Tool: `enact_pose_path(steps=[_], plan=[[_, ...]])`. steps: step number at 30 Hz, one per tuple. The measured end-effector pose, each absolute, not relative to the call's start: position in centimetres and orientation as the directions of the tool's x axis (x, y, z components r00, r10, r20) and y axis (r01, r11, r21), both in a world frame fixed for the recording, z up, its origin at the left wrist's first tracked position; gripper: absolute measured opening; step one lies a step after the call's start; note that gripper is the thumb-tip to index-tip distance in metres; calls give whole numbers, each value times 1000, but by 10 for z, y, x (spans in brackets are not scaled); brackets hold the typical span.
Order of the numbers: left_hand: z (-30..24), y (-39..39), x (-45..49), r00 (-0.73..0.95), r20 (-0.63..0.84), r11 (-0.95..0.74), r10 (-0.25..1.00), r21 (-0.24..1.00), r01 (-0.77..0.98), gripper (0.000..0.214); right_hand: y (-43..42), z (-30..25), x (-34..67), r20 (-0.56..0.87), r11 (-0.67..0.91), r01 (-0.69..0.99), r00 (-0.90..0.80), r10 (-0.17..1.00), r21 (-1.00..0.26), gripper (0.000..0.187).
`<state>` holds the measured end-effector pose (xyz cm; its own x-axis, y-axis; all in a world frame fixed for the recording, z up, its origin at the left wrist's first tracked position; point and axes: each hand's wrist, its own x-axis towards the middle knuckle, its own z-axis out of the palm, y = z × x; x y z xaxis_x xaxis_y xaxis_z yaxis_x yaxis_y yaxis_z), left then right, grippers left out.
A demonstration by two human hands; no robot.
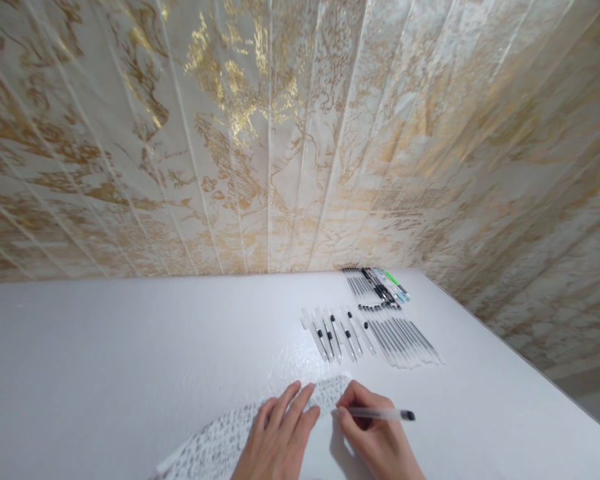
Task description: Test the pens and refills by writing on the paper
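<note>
My left hand (279, 433) lies flat with fingers stretched out on a sheet of paper (215, 443) covered in handwriting, near the table's front edge. My right hand (375, 437) is closed around a clear pen (383, 414) with a black cap end pointing right; its tip rests at the paper's upper right corner. Both hands sit close together, almost touching.
On the white table (105, 360), beyond the hands, several clear pen barrels with black parts (337, 333) lie in a row. Beside them are thin refills (405, 340) and more pens with coloured caps (380, 287) near the gold-patterned wall (280, 133). The table's right edge runs diagonally.
</note>
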<state>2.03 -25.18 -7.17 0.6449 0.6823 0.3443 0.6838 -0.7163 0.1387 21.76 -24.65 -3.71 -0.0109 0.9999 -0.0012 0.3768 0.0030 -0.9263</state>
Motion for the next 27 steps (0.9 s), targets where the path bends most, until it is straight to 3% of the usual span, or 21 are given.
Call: enact_pose_path(steps=[11, 16, 22, 25, 27], plan=[[-71, -254, 21, 638, 343, -713, 690, 167, 681, 60, -246, -33, 218, -15, -14, 340, -1, 1000, -940, 20], [-71, -259, 26, 527, 317, -613, 788, 325, 721, 64, -248, -28, 222, -60, -78, 211, 92, 994, -974, 26], [-38, -245, 13, 546, 217, -566, 809, 543, 621, 50, -248, -28, 221, -65, -77, 113, 103, 993, -991, 39], [-11, -219, 20, 462, 191, -479, 866, 582, 657, 49, -246, -28, 220, -30, -41, 102, 110, 994, -994, 42], [-1, -196, 31, 405, 178, -434, 897, 533, 726, 51, -246, -29, 220, 5, -3, 71, 119, 993, -997, 43]])
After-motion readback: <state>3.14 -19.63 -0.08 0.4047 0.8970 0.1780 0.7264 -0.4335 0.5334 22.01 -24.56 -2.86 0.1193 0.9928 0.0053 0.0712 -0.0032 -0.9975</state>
